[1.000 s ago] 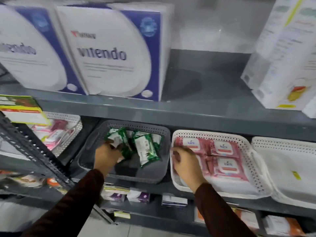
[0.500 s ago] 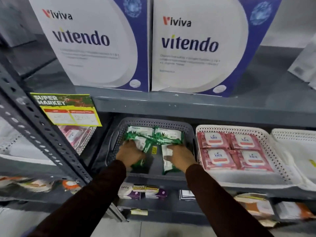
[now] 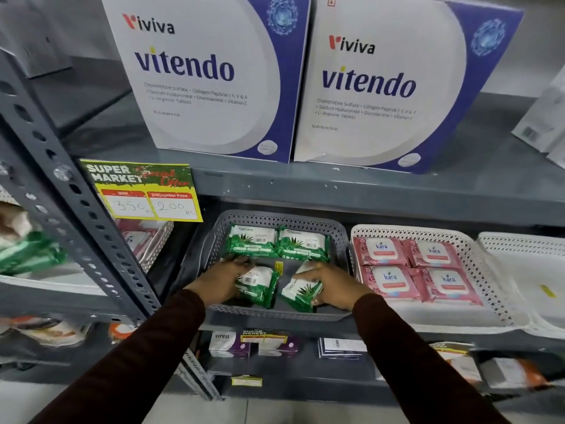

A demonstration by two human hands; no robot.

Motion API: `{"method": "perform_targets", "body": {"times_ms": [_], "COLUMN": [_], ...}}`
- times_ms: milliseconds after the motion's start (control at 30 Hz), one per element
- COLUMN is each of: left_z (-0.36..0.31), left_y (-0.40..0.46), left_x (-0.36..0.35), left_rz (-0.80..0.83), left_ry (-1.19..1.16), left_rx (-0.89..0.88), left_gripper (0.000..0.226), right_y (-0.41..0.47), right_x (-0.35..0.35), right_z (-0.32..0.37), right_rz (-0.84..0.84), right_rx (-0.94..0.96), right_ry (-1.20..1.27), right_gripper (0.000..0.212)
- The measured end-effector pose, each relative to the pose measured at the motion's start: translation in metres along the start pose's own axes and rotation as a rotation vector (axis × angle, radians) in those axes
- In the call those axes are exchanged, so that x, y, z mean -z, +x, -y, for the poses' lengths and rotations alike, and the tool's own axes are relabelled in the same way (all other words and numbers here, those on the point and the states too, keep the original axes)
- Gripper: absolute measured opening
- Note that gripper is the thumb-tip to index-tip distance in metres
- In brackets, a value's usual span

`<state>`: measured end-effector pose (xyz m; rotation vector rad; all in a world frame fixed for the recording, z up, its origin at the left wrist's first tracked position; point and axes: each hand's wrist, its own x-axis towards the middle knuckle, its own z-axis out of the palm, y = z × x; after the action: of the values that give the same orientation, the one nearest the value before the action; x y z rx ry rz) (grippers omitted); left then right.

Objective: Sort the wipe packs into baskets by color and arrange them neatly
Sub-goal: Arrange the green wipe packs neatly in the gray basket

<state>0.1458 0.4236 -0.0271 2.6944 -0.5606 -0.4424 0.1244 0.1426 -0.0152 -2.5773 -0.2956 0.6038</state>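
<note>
A grey basket (image 3: 214,240) on the middle shelf holds several green wipe packs. Two of them (image 3: 275,243) lie flat side by side at the back. My left hand (image 3: 220,278) grips a tilted green pack (image 3: 256,284) at the front left. My right hand (image 3: 331,284) grips another tilted green pack (image 3: 301,290) at the front right. Right of it, a white basket (image 3: 434,313) holds several pink wipe packs (image 3: 412,267) laid flat in a two-by-two block.
Two large blue-and-white boxes (image 3: 305,81) stand on the shelf above. A yellow price tag (image 3: 140,191) hangs from that shelf's edge. Another white basket (image 3: 526,270) sits far right, a basket with pink packs (image 3: 143,240) left. A slotted upright (image 3: 61,191) crosses the left side.
My right hand left the pink packs and came into the grey basket. The green packs went from a loose heap to two flat at the back, with one in each hand at the front.
</note>
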Motion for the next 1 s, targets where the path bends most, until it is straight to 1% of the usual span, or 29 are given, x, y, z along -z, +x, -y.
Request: {"method": "perform_targets", "body": {"times_ms": [33,100,167,233,300,367,433,633,700,767,833,900,933,1000], "left_z": [0.002,0.004,0.004,0.001,-0.002,-0.003,-0.002,0.005,0.007,0.004,-0.007,-0.02,-0.024,-0.025], "left_y": [0.001,0.004,0.007,0.009,0.011,0.014,0.017,0.018,0.019,0.019,0.018,0.023,0.03,0.046], "left_x": [-0.002,-0.006,-0.007,-0.005,-0.005,-0.005,-0.004,-0.007,-0.009,-0.008,-0.005,0.001,0.004,0.006], "left_rz": [-0.004,-0.016,-0.035,-0.046,-0.056,-0.066,-0.055,-0.046,-0.042,-0.028,-0.013,-0.054,-0.091,-0.151], "left_ry": [-0.013,-0.042,-0.068,-0.09,-0.108,-0.116,-0.136,-0.204,-0.187,-0.165,-0.275,-0.407,-0.399,-0.196], "left_rx": [0.008,0.043,0.066,0.073,0.072,0.063,0.07,0.057,0.061,0.062,0.047,0.041,0.053,0.108], "left_gripper": [0.077,0.079,0.077,0.075,0.075,0.077,0.077,0.07,0.071,0.075,0.083,0.08,0.076,0.068], "right_y": [0.0,0.0,0.0,0.0,0.003,0.009,0.015,0.018,0.018,0.017,0.019,0.03,0.039,0.059], "right_x": [-0.005,-0.017,-0.028,-0.034,-0.035,-0.034,-0.034,-0.027,-0.022,-0.019,-0.017,-0.013,-0.01,-0.009], "right_z": [0.0,0.003,0.01,0.02,0.028,0.032,0.034,0.033,0.035,0.037,0.04,0.042,0.043,0.04], "right_rz": [-0.041,-0.158,-0.26,-0.311,-0.353,-0.366,-0.344,-0.292,-0.262,-0.236,-0.317,-0.465,-0.499,-0.467], "right_rx": [-0.007,-0.038,-0.118,-0.195,-0.23,-0.254,-0.257,-0.25,-0.254,-0.269,-0.269,-0.209,-0.165,-0.107], "right_ry": [-0.01,-0.111,-0.208,-0.234,-0.214,-0.199,-0.228,-0.242,-0.218,-0.228,-0.188,-0.16,-0.177,-0.203], "right_gripper": [0.074,0.071,0.066,0.064,0.062,0.061,0.06,0.062,0.062,0.061,0.059,0.057,0.058,0.061]}}
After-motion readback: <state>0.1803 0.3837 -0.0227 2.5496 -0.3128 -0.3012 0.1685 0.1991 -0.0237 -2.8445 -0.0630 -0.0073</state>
